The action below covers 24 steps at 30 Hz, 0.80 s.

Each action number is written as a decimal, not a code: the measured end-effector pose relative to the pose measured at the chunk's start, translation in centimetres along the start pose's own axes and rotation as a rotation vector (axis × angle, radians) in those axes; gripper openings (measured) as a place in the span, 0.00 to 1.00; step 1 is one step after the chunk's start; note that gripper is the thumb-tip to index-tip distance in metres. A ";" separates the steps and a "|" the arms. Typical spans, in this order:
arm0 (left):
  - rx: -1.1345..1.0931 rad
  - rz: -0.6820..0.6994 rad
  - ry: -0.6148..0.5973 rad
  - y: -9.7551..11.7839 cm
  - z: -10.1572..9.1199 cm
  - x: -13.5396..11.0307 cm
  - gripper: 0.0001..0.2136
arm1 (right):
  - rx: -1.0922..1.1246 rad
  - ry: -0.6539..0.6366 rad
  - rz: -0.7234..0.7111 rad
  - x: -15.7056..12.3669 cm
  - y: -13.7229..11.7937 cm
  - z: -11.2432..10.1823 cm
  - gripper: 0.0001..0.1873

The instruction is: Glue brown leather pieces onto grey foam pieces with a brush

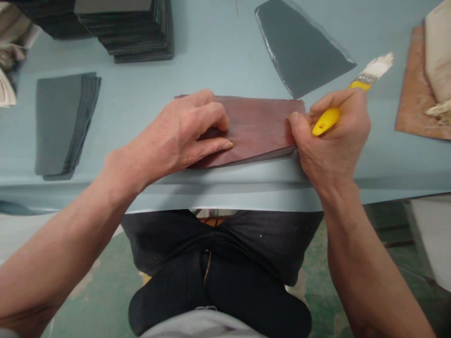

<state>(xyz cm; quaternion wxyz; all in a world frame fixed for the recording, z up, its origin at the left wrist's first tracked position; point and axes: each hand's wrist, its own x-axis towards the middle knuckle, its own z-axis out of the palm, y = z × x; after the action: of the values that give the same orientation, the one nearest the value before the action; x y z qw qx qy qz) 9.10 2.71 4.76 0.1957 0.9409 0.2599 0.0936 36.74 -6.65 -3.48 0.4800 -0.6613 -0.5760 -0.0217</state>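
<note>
A stack of reddish-brown sheets (260, 123) lies on the table in front of me. My left hand (192, 129) rests on its left part, fingers curled and the thumb lying on the top sheet. At the stack's right end is my right hand (336, 129), its thumb on the corner. The same hand grips a yellow-handled paintbrush (326, 121), whose pale bristles point up and right. Beyond the stack lies one dark grey-green piece (299, 47) with whitish wet-looking stuff along its two long edges.
A fanned pile of grey-green pieces (59, 124) lies at the left. Tall stacks of dark pieces (141, 33) stand at the back left. On the right is a brown board (410, 98) with a pale, crusted item on it. The blue-covered table's (229, 188) front edge is by my lap.
</note>
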 end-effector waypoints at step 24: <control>0.080 -0.059 0.043 -0.6 -0.3 -2.0 0.12 | 0.038 -0.001 0.083 -0.1 -0.4 0.2 0.14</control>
<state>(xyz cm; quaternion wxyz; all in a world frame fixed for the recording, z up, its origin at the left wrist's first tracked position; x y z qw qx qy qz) 7.03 2.24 4.58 0.1550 0.9377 0.2952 0.0973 36.27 -6.62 -3.41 0.4929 -0.6753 -0.5486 0.0096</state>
